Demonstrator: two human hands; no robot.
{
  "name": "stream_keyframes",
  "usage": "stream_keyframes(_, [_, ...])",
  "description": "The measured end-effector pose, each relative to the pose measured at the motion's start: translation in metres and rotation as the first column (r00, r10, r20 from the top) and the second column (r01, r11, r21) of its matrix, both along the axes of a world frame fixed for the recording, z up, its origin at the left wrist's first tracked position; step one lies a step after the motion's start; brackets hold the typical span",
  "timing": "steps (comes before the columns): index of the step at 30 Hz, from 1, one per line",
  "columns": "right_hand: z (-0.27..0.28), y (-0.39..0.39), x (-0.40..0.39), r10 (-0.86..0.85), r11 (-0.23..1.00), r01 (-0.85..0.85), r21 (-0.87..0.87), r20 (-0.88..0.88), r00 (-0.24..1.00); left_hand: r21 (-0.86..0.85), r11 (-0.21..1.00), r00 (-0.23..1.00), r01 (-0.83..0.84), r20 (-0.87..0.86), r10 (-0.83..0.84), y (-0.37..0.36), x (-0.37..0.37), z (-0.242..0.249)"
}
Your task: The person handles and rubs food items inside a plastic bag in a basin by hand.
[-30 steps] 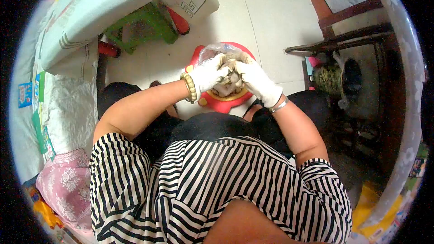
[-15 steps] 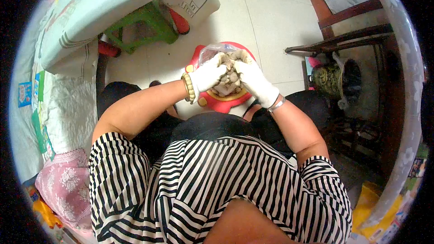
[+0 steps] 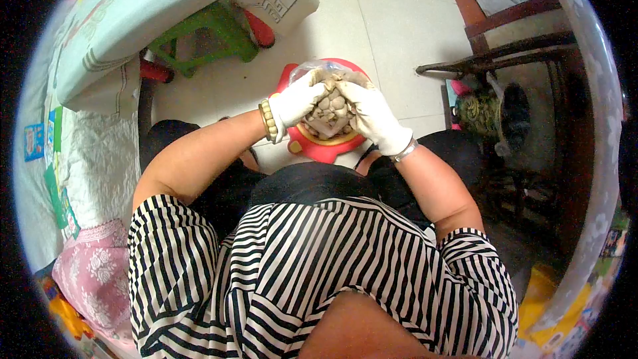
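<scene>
Left hand (image 3: pixel 297 101) and right hand (image 3: pixel 371 112) clasp a beige lump (image 3: pixel 330 112) above a red stool (image 3: pixel 323 148).

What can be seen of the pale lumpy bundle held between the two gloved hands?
The bundle is a beige cluster of small rounded pieces, packed tight. It sits cupped between the left hand and right hand, both in white gloves, over a red stool. Clear plastic shows behind it. What the pieces are cannot be told.

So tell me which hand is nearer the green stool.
Left. The left hand is on the side of the pale bundle facing the green stool; the right hand holds the bundle's far side.
</scene>
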State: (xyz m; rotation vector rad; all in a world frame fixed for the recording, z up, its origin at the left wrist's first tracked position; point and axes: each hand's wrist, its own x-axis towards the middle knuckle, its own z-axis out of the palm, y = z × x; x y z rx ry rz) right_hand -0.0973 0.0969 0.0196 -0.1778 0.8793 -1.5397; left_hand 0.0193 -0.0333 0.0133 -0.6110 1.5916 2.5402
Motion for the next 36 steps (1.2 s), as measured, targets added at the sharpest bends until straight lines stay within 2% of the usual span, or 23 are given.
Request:
stream_keyframes(1, [-0.002,0.002,-0.001,-0.002,1.0,0.002,0.0,0.0,1.0,-0.01,1.0,1.0,-0.017,-0.009,0.017,0.002,0.0,0.005])
stream_keyframes(3, [-0.001,0.005,-0.001,-0.014,0.999,0.02,0.028,-0.206,0.979,0.006,0.999,0.999,-0.041,-0.026,0.041,0.004,0.0,0.005])
stream_keyframes(5, [0.006,0.003,0.001,-0.008,0.999,0.017,0.034,-0.254,0.967,0.024,0.998,0.997,-0.064,-0.043,0.065,0.003,-0.001,0.001])
stream_keyframes(7, [0.011,0.003,0.001,-0.001,0.999,0.013,0.04,-0.302,0.953,0.066,0.997,0.994,0.045,-0.107,-0.038,-0.003,-0.005,-0.006])
stream_keyframes(8, [0.011,0.003,0.0,0.028,0.999,-0.015,0.042,-0.334,0.942,0.065,0.997,0.994,0.045,-0.107,-0.038,-0.004,-0.004,-0.01])
stream_keyframes(11, [0.012,0.004,-0.001,0.078,0.997,-0.066,0.043,-0.397,0.914,0.024,0.999,0.998,-0.04,-0.051,0.041,-0.009,-0.003,-0.019])
stream_keyframes(12, [0.013,0.004,-0.002,0.099,0.995,-0.089,0.044,-0.427,0.899,-0.218,0.976,0.996,-0.014,-0.091,-0.006,-0.013,-0.004,-0.024])
stream_keyframes(13, [0.012,0.004,-0.003,0.097,0.995,-0.087,0.044,-0.427,0.899,-0.447,0.894,0.991,0.002,-0.12,-0.062,-0.015,-0.004,-0.028])
stream_keyframes(14, [0.012,0.003,-0.004,0.121,0.991,-0.084,0.104,-0.428,0.896,-0.447,0.894,0.991,0.004,-0.121,-0.064,-0.015,-0.003,-0.034])
stream_keyframes(16, [0.009,0.0,-0.002,0.145,0.983,-0.082,0.163,-0.428,0.892,-0.55,0.817,0.984,0.176,0.081,-0.157,-0.01,-0.001,-0.017])
stream_keyframes(17, [0.007,-0.003,0.001,0.137,0.976,-0.039,0.212,-0.472,0.871,-0.55,0.817,0.984,0.176,0.08,-0.158,-0.007,-0.002,-0.011])
stream_keyframes(19, [0.0,-0.004,0.001,0.133,0.965,0.008,0.261,-0.515,0.847,-0.614,0.755,0.972,0.229,0.191,-0.14,0.0,-0.003,-0.002])
stream_keyframes(20, [-0.008,-0.004,0.0,0.123,0.971,0.006,0.238,-0.523,0.844,-0.531,0.831,0.986,0.166,0.116,-0.122,0.003,0.0,-0.002])
stream_keyframes(22, [-0.003,-0.005,0.002,0.115,0.977,0.002,0.215,-0.53,0.84,-0.492,0.86,0.99,0.136,0.101,-0.099,0.006,0.001,-0.017])
stream_keyframes(24, [0.005,-0.003,0.003,0.181,0.965,-0.036,0.259,-0.561,0.808,-0.452,0.885,0.993,0.108,0.088,-0.076,0.008,0.002,-0.021])
stream_keyframes(26, [0.008,0.0,0.005,0.159,0.97,-0.026,0.242,-0.548,0.821,-0.606,0.787,0.993,0.116,0.076,-0.088,0.009,0.002,-0.014])
stream_keyframes(27, [0.008,0.0,0.006,0.137,0.974,-0.016,0.224,-0.536,0.833,-0.603,0.789,0.993,0.117,0.077,-0.088,0.008,0.001,-0.018])
stream_keyframes(30, [-0.016,0.002,0.004,0.076,0.985,0.011,0.174,-0.485,0.871,-0.57,0.809,0.989,0.145,0.087,-0.116,0.005,0.0,-0.028])
stream_keyframes(32, [-0.032,0.003,0.002,0.043,0.991,0.018,0.132,-0.443,0.895,-0.461,0.88,0.994,0.111,0.032,-0.108,0.007,0.001,-0.022])
stream_keyframes(34, [-0.023,-0.001,0.005,0.015,0.996,0.023,0.09,-0.398,0.917,-0.429,0.897,0.994,0.104,0.027,-0.102,0.006,0.0,-0.029])
stream_keyframes(36, [-0.012,-0.004,0.011,-0.122,0.975,0.156,0.16,-0.203,0.971,-0.396,0.913,0.995,0.097,0.023,-0.095,0.004,0.001,-0.032])
